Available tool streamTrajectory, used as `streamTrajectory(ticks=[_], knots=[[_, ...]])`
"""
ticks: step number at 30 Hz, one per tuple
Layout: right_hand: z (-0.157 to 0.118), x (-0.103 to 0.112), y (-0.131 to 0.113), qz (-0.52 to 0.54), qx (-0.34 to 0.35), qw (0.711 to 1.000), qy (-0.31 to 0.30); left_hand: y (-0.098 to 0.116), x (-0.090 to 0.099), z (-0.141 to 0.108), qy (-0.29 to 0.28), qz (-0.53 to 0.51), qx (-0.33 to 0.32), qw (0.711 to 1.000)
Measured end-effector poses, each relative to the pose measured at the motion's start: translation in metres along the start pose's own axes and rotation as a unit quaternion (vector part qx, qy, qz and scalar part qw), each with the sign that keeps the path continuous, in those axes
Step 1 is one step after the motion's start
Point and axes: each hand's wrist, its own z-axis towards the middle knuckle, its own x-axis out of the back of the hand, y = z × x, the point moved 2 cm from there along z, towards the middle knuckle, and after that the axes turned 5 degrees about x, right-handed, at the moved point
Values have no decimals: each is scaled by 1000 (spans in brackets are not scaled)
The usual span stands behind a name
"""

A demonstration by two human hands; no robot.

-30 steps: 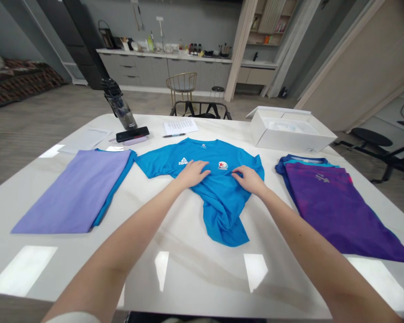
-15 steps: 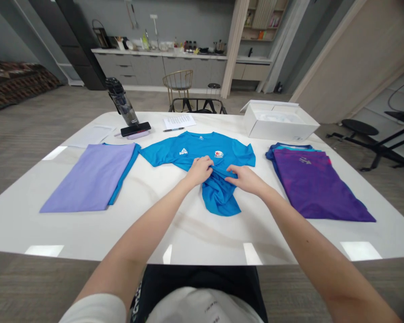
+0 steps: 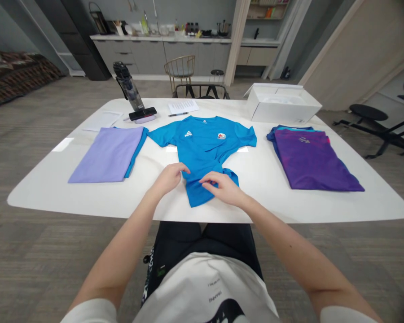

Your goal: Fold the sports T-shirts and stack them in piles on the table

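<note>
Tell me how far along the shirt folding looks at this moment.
Apparently done: the lilac shirt and the purple shirt lie folded flat, each on a blue garment. In hand: the blue T-shirt lies on the white table, its lower end under the left hand and right hand. Left: that lower end looks rumpled, and the T-shirt is not yet folded like the other two.

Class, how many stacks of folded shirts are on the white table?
2: a lavender-topped stack on the left of the table, and a purple-topped stack on the right, with the spread blue T-shirt between them.
</note>
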Motion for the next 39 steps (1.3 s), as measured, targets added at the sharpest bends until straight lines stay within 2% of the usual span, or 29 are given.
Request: streamTrajectory(ticks=[2,5,8,10,12,14,17,20,23,26,30,35,39], knots=[[-7,18,22,-150,-45,983,99,15,-11,-13,14,12,2,1000],[-20,41,56,-229,-125,954,149,44,-43,-26,-10,70,-37,997],[-32,50,75,-201,-152,963,99,60,-69,-31,-57,170,-54,982],[-39,50,76,-166,-140,975,52,57,-72,-34,-78,204,-38,975],[-44,48,70,-133,-116,984,23,48,-64,-40,-92,201,-17,975],[-46,45,63,-119,-83,989,21,36,-50,-49,-105,188,2,977],[-45,37,52,-139,-22,989,51,21,-27,-65,-110,191,29,975],[-40,22,46,-181,16,983,33,16,-18,-77,-92,203,58,973],[-40,10,43,-246,-17,969,-17,16,-22,-84,-53,206,76,974],[-51,9,40,-286,-79,954,-40,16,-28,-88,-30,224,86,970],[-80,31,38,-326,-144,934,-31,8,-25,-95,-55,239,119,962],[-136,74,43,-301,-200,932,6,-14,-4,-112,-54,247,158,955],[-182,101,49,-272,-259,927,-15,-25,9,-126,-71,259,156,950]])
